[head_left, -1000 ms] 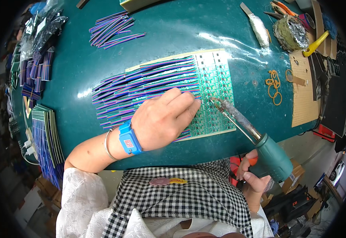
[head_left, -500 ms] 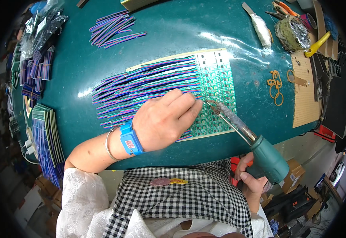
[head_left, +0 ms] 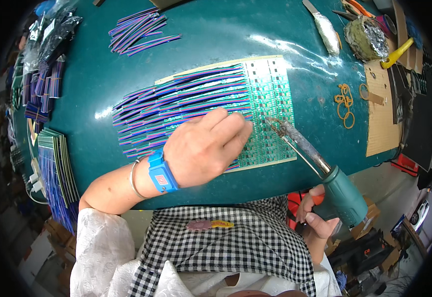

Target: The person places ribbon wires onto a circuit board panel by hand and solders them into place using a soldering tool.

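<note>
While the left hand [head_left: 203, 148] lies palm down on the striped ribbon wires [head_left: 176, 106], its fingers [head_left: 228, 129] together and stretched flat to press the wire ends against the green circuit board panel [head_left: 270, 106], the right hand [head_left: 320, 218] grips the teal handle of a soldering iron [head_left: 320, 171] at the near desk edge, fingers clamped around it. The iron's dark metal tip rests on the panel just right of the left fingertips. The panel sits at the middle of the dark teal desk [head_left: 216, 39], with the purple, blue and red wires fanned out from its left side. A blue wrist strap [head_left: 161, 173] with a small red rectangular label and a thin bangle circle the left wrist. A loose bundle of the same wires [head_left: 141, 29] lies at the far left of the desk, and stacks of green panels [head_left: 55, 158] stand at the left edge. Yellow rubber bands [head_left: 345, 101] lie right of the panel, beside a brown cardboard sheet [head_left: 381, 114]. A foil-wrapped lump [head_left: 367, 37] sits at the far right corner.
</note>
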